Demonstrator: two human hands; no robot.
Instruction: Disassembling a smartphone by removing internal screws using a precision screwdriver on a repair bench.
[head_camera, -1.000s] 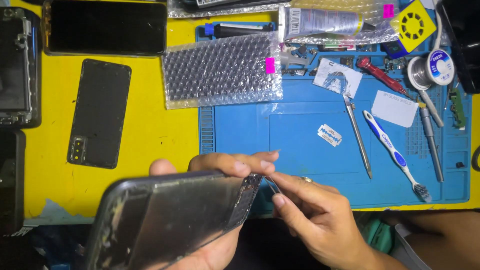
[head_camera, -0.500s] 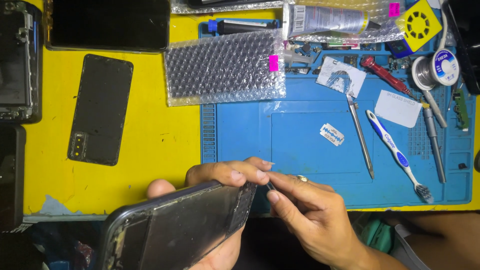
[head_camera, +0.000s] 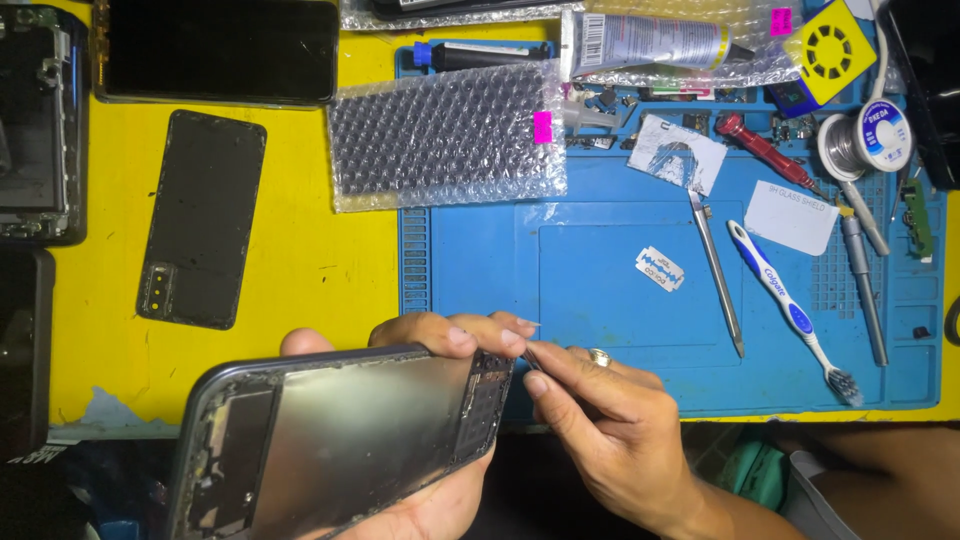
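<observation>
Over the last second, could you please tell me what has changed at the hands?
The right hand has closed in, its fingertips now at the top edge of the opened phone. The left hand keeps gripping the phone. The razor blade and toothbrush stayed put.

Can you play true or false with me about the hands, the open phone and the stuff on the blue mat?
1. The left hand holds an opened phone with its back cover off. True.
2. The right hand lies flat on the blue mat. False: it pinches at the phone's top edge, seemingly with a thin tool.
3. A razor blade lies on the mat. True.
4. The toothbrush is in the right hand. False: it lies on the mat, apart from both hands.
5. A black back cover lies on the yellow surface. True.
</observation>
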